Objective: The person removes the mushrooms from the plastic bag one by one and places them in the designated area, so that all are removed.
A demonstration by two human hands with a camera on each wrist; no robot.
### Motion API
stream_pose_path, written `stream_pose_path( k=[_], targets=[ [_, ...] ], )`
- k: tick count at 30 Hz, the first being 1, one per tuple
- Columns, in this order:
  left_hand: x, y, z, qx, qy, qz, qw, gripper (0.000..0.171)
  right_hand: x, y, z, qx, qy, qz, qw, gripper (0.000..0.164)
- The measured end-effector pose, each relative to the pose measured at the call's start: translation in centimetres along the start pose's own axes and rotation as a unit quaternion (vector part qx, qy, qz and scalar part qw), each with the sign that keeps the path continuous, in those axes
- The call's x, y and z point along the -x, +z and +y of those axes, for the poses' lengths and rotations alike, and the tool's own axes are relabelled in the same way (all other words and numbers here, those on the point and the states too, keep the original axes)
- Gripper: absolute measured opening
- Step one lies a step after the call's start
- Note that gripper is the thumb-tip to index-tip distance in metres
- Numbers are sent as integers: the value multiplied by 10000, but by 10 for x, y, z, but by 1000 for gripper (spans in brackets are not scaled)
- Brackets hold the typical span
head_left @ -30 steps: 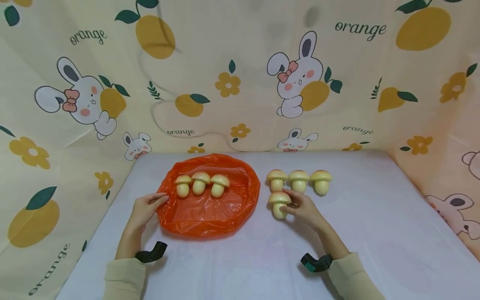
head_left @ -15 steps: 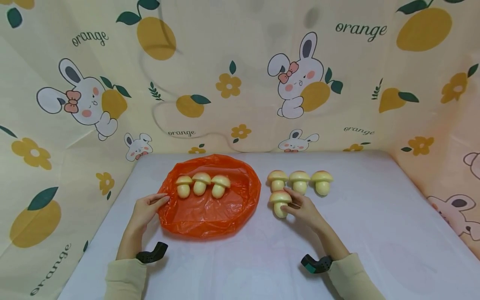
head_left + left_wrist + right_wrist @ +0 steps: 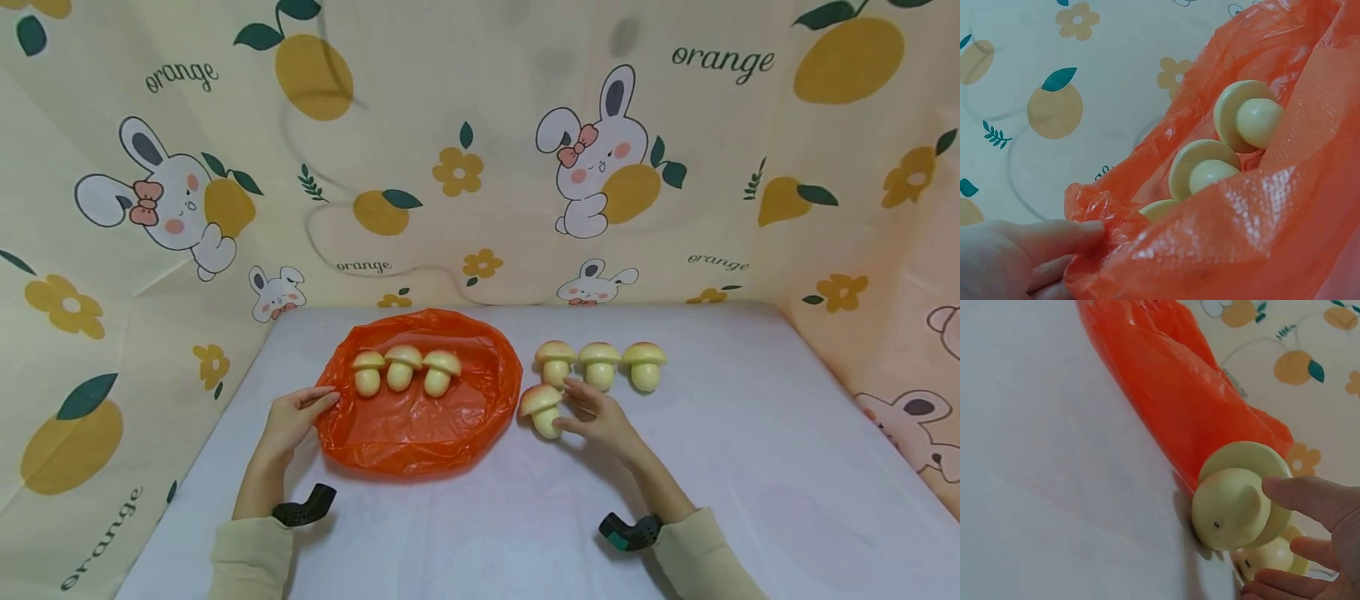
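At the left, my left hand (image 3: 291,425) pinches the rim of a red-orange plastic bag (image 3: 420,454), thumb on the near side in the left wrist view. Inside the bag three toy mushrooms (image 3: 401,371) lie in a row; the bag's wall partly hides them in the left wrist view. Right of the bag, a toy mushroom (image 3: 542,410) with a brownish cap leans to the left, close to the bag's edge. My right hand (image 3: 603,421) is beside it, fingers spread; in the right wrist view the thumb tip (image 3: 1272,486) overlaps its side while the other fingers stand apart.
Three more mushrooms (image 3: 598,367) stand in a row behind the right hand. A white cloth (image 3: 480,542) covers the table, and a printed curtain (image 3: 495,208) rises at the back and sides. Each wrist wears a black camera (image 3: 306,505).
The front mushroom has shifted left toward the bag and tipped, and the right hand's fingers have come off it and spread. The left hand keeps its grip on the bag rim.
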State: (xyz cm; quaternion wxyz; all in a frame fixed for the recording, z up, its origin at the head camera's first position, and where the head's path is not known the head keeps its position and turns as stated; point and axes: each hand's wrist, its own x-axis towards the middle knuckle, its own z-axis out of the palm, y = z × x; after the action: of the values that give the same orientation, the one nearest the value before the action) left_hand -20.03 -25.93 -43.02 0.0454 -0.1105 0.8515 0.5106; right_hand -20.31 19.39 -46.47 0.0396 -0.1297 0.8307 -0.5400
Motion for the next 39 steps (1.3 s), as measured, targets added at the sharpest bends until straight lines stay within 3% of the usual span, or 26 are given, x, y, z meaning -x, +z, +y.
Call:
stream_pose_path(
  k=[8,13,24,39],
  targets=[
    [0,1,-1,-37,-50,-33,10000,50,3,19,-3,193,-302,-102,9993,77],
    [-1,1,0,-1,-61,-53,10000,50,4,23,-4,391,-495,52,9980,69],
    [-1,1,-1,3,-69,-52,10000,50,6,6,-11,729,829,867,9901,65],
    [-1,1,-1,-44,-34,-45,10000,50,6,5,-14,730,1096,979,9865,71]
  ],
)
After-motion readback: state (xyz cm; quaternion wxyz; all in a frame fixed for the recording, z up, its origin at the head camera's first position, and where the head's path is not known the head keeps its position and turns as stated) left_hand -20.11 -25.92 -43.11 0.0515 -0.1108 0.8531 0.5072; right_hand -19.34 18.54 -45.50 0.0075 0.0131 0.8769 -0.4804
